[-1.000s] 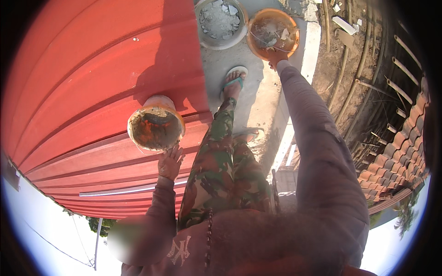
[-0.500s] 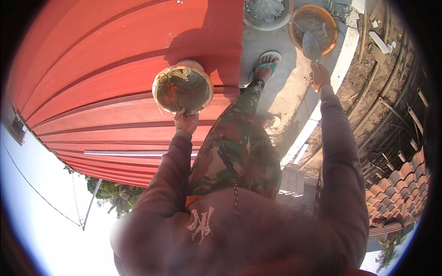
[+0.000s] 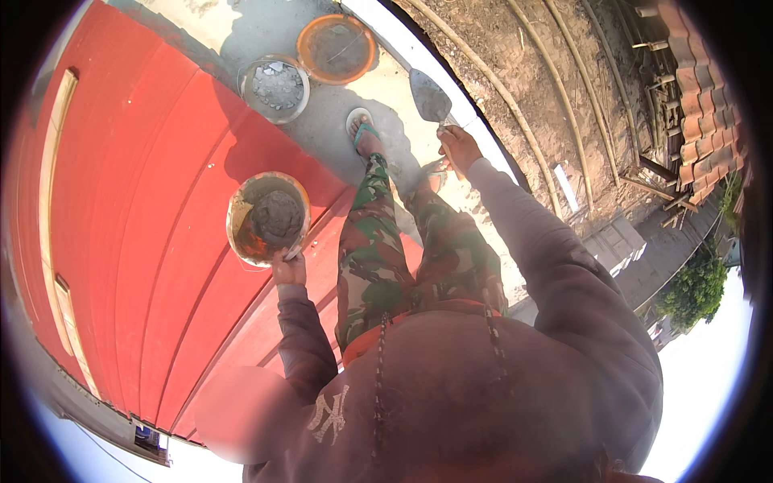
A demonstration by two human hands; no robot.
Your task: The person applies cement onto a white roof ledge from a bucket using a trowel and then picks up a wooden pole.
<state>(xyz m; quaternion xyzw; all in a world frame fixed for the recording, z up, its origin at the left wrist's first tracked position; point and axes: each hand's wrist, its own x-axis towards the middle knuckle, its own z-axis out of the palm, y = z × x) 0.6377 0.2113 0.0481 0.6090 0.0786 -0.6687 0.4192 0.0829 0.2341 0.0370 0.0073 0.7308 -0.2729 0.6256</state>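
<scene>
My left hand (image 3: pixel 290 266) grips the lower rim of a pale orange-stained bucket (image 3: pixel 241 201) over the red corrugated sheeting; a mound of wet grey mortar (image 3: pixel 275 219) lies inside it. My right hand (image 3: pixel 460 151) is closed on the handle of a trowel (image 3: pixel 428 95), whose broad blade is smeared grey and held out over the concrete ledge's edge. Ahead of my sandalled feet stand an orange basin (image 3: pixel 362 60) with grey residue and a grey tub (image 3: pixel 298 101) holding broken rubble.
Red corrugated sheeting (image 3: pixel 129 241) spreads to my left with a wooden batten (image 3: pixel 58 185) on it. Beyond the white ledge edge (image 3: pixel 394 32) at right lie dirt, bamboo poles (image 3: pixel 515 105), blocks (image 3: pixel 612 249) and clay roof tiles (image 3: pixel 708 105).
My left hand has closed on the bucket, whose mortar now shows as a mound. My right hand has lifted the trowel away from the orange basin. The view has turned.
</scene>
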